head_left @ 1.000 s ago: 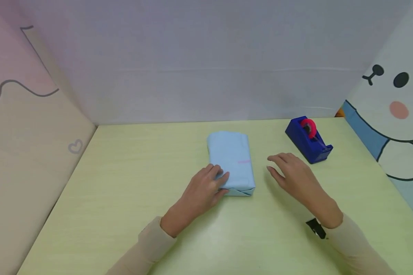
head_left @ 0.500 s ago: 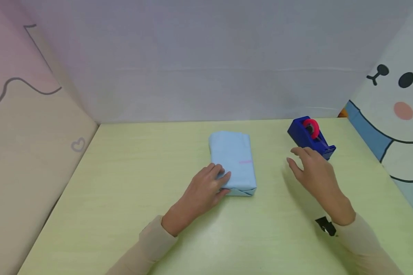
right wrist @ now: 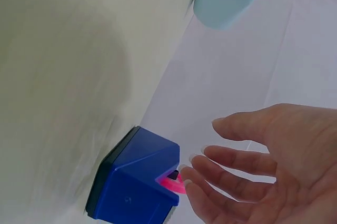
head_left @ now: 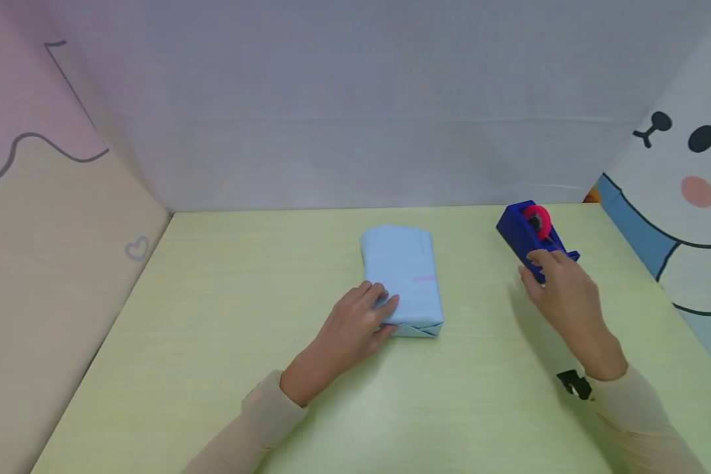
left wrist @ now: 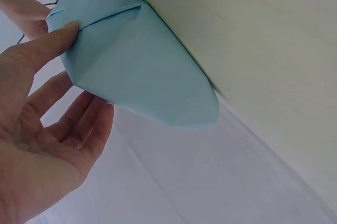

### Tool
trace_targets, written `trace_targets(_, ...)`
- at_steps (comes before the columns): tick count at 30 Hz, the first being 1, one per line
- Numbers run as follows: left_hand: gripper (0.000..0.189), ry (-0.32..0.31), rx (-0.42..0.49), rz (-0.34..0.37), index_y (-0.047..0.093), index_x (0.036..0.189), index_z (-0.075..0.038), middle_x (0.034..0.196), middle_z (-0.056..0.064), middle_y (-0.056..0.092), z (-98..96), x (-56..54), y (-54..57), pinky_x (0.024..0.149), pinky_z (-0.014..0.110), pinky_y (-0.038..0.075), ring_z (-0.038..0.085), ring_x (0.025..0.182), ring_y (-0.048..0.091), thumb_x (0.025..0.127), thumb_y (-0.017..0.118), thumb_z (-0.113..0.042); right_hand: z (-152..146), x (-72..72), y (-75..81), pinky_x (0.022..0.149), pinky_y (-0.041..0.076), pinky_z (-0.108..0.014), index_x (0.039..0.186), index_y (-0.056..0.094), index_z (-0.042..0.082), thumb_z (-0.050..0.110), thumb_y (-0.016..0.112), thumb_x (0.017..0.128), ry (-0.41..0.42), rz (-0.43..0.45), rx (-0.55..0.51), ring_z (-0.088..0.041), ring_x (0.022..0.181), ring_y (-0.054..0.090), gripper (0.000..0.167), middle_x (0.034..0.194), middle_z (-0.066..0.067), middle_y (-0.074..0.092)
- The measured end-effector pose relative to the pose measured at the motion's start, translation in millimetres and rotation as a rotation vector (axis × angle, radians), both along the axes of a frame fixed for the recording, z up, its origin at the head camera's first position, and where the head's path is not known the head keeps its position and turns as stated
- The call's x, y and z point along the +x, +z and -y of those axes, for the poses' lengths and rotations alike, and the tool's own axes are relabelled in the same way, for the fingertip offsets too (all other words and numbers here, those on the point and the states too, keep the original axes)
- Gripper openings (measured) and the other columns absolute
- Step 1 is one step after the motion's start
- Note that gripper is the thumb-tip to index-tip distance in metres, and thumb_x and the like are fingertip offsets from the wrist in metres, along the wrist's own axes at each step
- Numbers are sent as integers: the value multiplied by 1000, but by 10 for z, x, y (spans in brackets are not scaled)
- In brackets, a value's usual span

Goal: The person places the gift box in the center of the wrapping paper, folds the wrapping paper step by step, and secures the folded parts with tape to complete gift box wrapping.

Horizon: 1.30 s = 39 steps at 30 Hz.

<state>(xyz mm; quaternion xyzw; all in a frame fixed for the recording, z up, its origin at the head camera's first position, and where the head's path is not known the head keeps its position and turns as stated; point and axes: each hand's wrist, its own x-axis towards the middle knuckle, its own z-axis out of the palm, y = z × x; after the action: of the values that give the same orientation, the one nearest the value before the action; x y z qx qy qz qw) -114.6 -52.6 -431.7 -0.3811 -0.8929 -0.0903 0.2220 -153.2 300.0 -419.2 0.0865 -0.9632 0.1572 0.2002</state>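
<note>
A package wrapped in light blue paper (head_left: 403, 263) lies flat on the table, with a small pink mark on its top. My left hand (head_left: 352, 322) holds its near left corner, fingers on top. In the left wrist view, the thumb (left wrist: 55, 45) presses the folded paper at the package's end. To the right stands a dark blue tape dispenser (head_left: 513, 230) with a bright pink tape roll (head_left: 543, 222). My right hand (head_left: 569, 296) hovers over the dispenser's near end, partly hiding it. In the right wrist view its fingers are loosely bent and grip nothing.
The pale yellow-green table (head_left: 237, 296) meets a plain lilac-grey wall (head_left: 343, 118) behind. Side panels flank it; the right one (head_left: 696, 263) carries a cartoon face. A small black object (head_left: 575, 384) shows at the right sleeve's cuff.
My right hand has moved rightward from beside the package to the tape dispenser's near end. The left hand keeps its place on the package. The head view has shifted slightly.
</note>
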Motion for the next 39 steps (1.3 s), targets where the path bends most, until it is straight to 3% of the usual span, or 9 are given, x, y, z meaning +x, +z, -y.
trace_targets(14,44,10,-25,-43,77,117,-9,104,7,63,-5,2,-8,75,28,51,21,91,57,80,91,-28,-251,-61,-18,49,48,-57,113,63,-14,9,74,93,-77,-79,-32,-49,73,63,33,101,-37,62)
trace_targets(28,44,8,-22,-63,77,117,-9,104,8,63,-6,13,-9,75,28,50,21,91,56,80,91,-28,-398,-134,9,61,48,-63,112,60,-20,6,64,98,-139,-34,-48,-51,87,56,29,95,-36,60)
trace_targets(39,44,5,-16,-55,77,117,-8,105,8,64,-10,3,-24,76,29,51,21,92,57,80,91,-28,-483,-250,0,70,45,-62,113,58,-20,8,53,105,-128,125,-88,-50,91,53,29,98,-37,60)
